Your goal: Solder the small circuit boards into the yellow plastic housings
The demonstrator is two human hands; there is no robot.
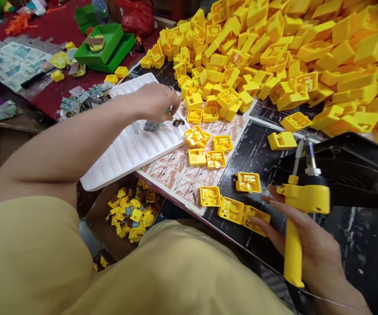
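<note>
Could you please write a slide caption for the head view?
Left hand above a white tray, right hand holding a yellow gun-shaped tool.

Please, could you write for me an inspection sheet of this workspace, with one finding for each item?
Surface: leaf-print sheet and black sheet cover the table.
Job's things: open yellow cases near the table edge; white foam tray at left.
Clutter: large heap of yellow cases; pile of circuit boards beside the tray.
Hands: left hand above the tray, fingertips by a small round part, grip unclear; right hand holds a yellow gun-shaped tool.
Cables: thin cord near the tool's handle end.
Surroundings: green trays on red cloth; cardboard box below the table edge.
</note>
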